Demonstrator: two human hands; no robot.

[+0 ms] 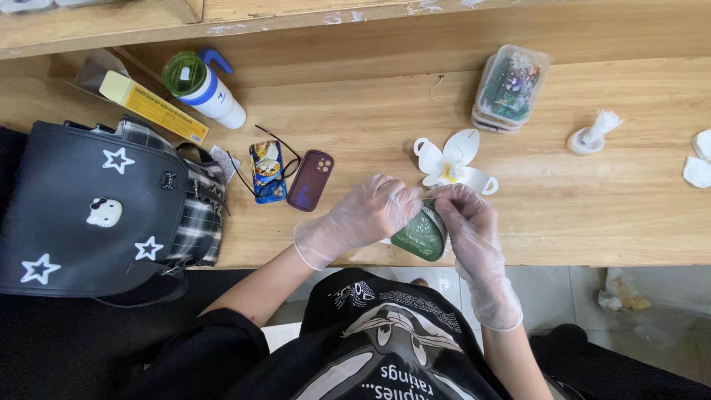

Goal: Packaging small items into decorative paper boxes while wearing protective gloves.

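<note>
Both my hands wear clear thin gloves and meet over the front edge of the wooden table (pixel 592 215). My left hand (pixel 366 215) grips the top of a dark green leaf-shaped piece (pixel 422 235). My right hand (pixel 466 222) pinches the same piece at its upper right edge. Just behind my fingers lies a white flower (pixel 452 164) with broad petals and a yellow centre. What my fingertips pinch is too small to make out.
A black bag (pixel 89 211) with white stars and plaid trim sits at the left. Two phones (pixel 268 172) (pixel 309 180) and a cord lie mid-table. A green-lidded bottle (pixel 200 85), a yellow box (pixel 152 106), stacked clear containers (pixel 511 87), a small white stand (pixel 590 135) and white scraps (pixel 698 159) are further back.
</note>
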